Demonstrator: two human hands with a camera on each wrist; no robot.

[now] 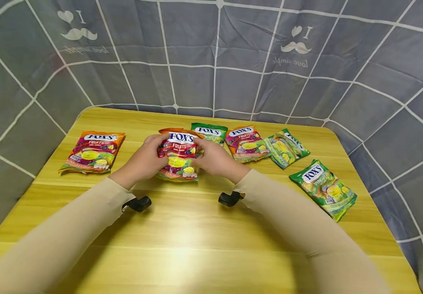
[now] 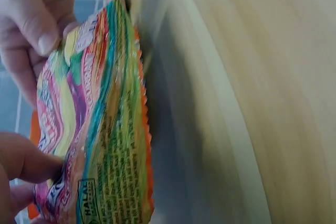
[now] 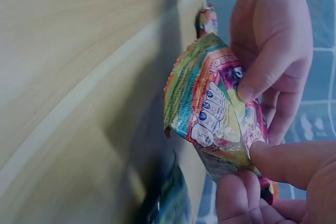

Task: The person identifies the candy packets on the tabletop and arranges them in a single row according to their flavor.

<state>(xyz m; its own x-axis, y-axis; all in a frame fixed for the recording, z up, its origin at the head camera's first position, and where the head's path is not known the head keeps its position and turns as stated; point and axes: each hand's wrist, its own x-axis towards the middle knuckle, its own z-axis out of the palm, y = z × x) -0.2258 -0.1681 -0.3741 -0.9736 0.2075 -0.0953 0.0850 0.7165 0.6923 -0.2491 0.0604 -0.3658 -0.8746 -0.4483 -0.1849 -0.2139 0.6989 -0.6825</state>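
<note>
Both hands hold one orange-and-purple bag of Fox's Fruits candy [image 1: 178, 155] near the middle of the table. My left hand [image 1: 143, 161] grips its left side, thumb on the front. The right side is pinched between thumb and fingers of my right hand [image 1: 218, 159]. Seen from the left wrist, the bag's crimped bottom edge hangs close over the wood, with a shadow beside it. In the right wrist view the bag's lower front, with its row of nutrition labels, faces the camera. Some of the fingers are hidden behind the bag.
Another Fox's Fruits bag [image 1: 92, 152] lies at the left. Behind the right hand is a green Fox's bag [image 1: 211, 130], partly covered. Further right lie a Fruits bag [image 1: 247, 143] and two green bags [image 1: 286, 148] on the wooden table [image 1: 182, 245]. Grey checked cloth [image 1: 193, 53] surrounds it.
</note>
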